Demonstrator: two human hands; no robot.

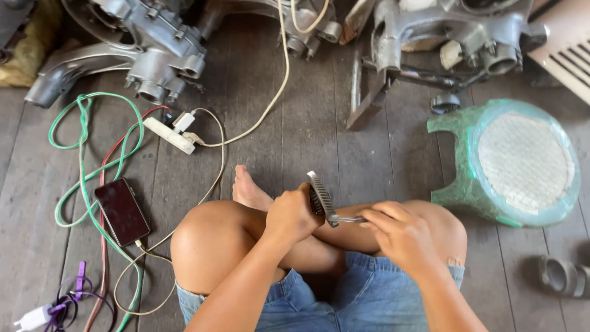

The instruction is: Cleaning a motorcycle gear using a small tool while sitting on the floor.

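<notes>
I sit cross-legged on a wooden floor in denim shorts. My left hand (292, 215) is closed around a small ribbed metal part (319, 193), a finned grey piece held upright over my knees. My right hand (399, 230) grips a thin metal tool (347, 219) whose tip meets the lower end of the finned part. Both hands hover just above my crossed legs, close together. My bare foot (249, 189) shows behind the left hand.
Grey engine casings (157, 55) (455, 37) lie along the far edge. A green stool (513, 163) stands at right. A phone (121, 211) on a cable, a white power strip (169, 135) and tangled green, red and cream wires lie at left. A metal ring (562, 276) rests at lower right.
</notes>
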